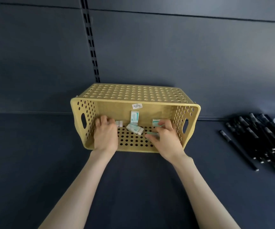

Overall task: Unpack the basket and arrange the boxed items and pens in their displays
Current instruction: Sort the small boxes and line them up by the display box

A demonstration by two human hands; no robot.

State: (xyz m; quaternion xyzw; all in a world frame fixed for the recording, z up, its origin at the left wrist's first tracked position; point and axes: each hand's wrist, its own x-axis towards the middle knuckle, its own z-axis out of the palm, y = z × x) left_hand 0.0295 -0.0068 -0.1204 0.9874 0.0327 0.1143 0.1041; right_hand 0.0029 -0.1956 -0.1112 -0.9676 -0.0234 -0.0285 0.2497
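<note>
— Where is the stock to be found?

— In the middle of the frame a yellow basket (87, 103) is laid on its side on the dark shelf (34, 162), with its opening turned toward the viewer. Small boxes are scattered inside. An upright box (134, 117) is propped against the far panel, and a tilted box (134, 128) is seen just below it. The pens (257, 139) are piled at the right edge of the frame, well apart from the basket.

— And the hands?

— Both are reached into the basket. The right hand (166, 139) is clamped on a right box (156, 121), with fingers above and thumb below. The left hand (106, 134) is curled beside a left box (119, 123). Whether that box is actually gripped cannot be told, as the fingers are blurred.

— How are the boxes expected to handle?

— They are judged to be light, stiff cardboard with flat faces, so little force is needed. A pinch across the two broad faces is advised, and several could be gathered at once. A hard squeeze is to be avoided, since thin card may be dented, and the smooth print may be slippery.

— And the basket?

— It is judged to be light, rigid plastic. It may be shifted when boxes are dragged out, and it could be lifted by the slot handles (83, 120) cut into its ends.
</note>
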